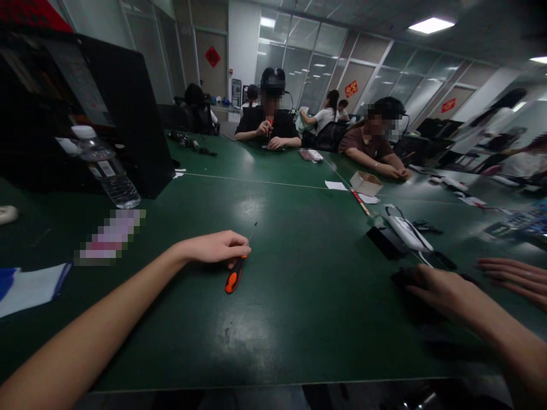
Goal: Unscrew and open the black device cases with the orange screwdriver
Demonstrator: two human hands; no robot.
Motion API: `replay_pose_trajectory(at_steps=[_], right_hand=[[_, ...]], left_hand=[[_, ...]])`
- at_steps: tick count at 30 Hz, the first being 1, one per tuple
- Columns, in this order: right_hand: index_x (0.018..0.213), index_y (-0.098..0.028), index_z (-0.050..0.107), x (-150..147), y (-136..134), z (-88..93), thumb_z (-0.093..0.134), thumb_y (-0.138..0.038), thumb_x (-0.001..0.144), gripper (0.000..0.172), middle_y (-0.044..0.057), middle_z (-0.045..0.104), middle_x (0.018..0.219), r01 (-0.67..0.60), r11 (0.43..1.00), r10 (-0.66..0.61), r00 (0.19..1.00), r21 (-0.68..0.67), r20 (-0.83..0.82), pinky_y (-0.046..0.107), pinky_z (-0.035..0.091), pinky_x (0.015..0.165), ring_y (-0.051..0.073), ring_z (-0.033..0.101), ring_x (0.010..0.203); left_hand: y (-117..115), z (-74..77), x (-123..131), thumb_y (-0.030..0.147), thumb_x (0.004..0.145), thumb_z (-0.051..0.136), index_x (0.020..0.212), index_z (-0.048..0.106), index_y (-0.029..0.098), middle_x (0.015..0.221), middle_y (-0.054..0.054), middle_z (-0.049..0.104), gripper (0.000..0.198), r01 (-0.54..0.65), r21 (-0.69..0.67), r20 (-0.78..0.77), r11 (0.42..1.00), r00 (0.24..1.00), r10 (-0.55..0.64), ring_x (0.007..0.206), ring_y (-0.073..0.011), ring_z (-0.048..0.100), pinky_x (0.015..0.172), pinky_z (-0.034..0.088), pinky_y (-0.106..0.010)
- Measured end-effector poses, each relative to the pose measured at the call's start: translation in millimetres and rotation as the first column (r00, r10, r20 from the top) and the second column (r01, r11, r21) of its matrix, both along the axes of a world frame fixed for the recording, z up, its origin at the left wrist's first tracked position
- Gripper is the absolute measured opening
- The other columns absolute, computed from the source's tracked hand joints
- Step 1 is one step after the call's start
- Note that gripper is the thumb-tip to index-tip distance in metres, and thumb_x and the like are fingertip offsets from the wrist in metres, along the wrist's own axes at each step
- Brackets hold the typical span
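Orange and black, the screwdriver (233,279) slants across the green tabletop (273,330), rounded handle nearer, thin metal shaft pointing away; the left hand (217,248) pinches its neck. Blur hides whether the right hand (448,290) grips the dark object (408,285) there. Scuffed, glossy, the tabletop reflects light. A clear plastic bottle (110,171) stands left; glass partitions (325,44) rise behind.
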State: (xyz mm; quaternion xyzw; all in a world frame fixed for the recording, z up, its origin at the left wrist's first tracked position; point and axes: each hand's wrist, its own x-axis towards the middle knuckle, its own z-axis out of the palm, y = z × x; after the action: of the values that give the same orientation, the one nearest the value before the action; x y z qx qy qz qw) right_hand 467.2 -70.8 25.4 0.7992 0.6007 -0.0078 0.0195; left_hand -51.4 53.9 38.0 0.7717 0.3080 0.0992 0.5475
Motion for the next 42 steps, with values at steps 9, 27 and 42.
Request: replay_pose_trajectory(at_steps=[9, 27, 42], right_hand=[[0.101, -0.019, 0.058, -199.5, 42.7, 26.8, 0.055, -0.032, 0.096, 0.015, 0.01, 0.067, 0.105, -0.548, 0.835, 0.55, 0.827, 0.048, -0.119, 0.031, 0.047, 0.073, 0.023, 0.066, 0.09], [0.108, -0.019, 0.073, -261.5, 80.8, 131.7, 0.058, -0.035, 0.097, 0.024, 0.006, 0.075, 0.092, -0.765, 0.598, 0.801, 0.557, 0.239, -0.22, 0.025, 0.04, 0.069, 0.018, 0.067, 0.081], [0.093, -0.021, 0.075, -227.4, 81.5, 137.1, 0.061, -0.048, 0.094, 0.03, 0.002, 0.07, 0.074, -0.724, 0.658, 0.75, 0.655, 0.208, -0.094, 0.025, 0.036, 0.058, 0.017, 0.063, 0.066]], left_hand=[[-8.6, -15.3, 20.4, 0.05, 0.086, 0.071, 0.089, 0.069, 0.014, 0.075, -0.003, 0.065, 0.037, -0.185, -0.249, 0.289, 0.951, 0.923, 0.255, 0.063, -0.0126, 0.06, 0.057, 0.042, -0.023], [-15.0, -39.5, 32.5, 0.04, 0.082, 0.077, 0.124, 0.069, 0.02, 0.132, -0.011, 0.067, 0.047, -0.403, 0.221, 0.391, 0.888, 0.871, 0.298, 0.123, -0.0286, 0.061, 0.104, 0.047, -0.039], [-24.4, -33.2, 37.7, 0.035, 0.088, 0.069, 0.118, 0.07, 0.023, 0.119, -0.007, 0.072, 0.032, -0.345, 0.421, 0.137, 0.839, 0.938, 0.317, 0.11, -0.0274, 0.066, 0.099, 0.048, -0.039]])
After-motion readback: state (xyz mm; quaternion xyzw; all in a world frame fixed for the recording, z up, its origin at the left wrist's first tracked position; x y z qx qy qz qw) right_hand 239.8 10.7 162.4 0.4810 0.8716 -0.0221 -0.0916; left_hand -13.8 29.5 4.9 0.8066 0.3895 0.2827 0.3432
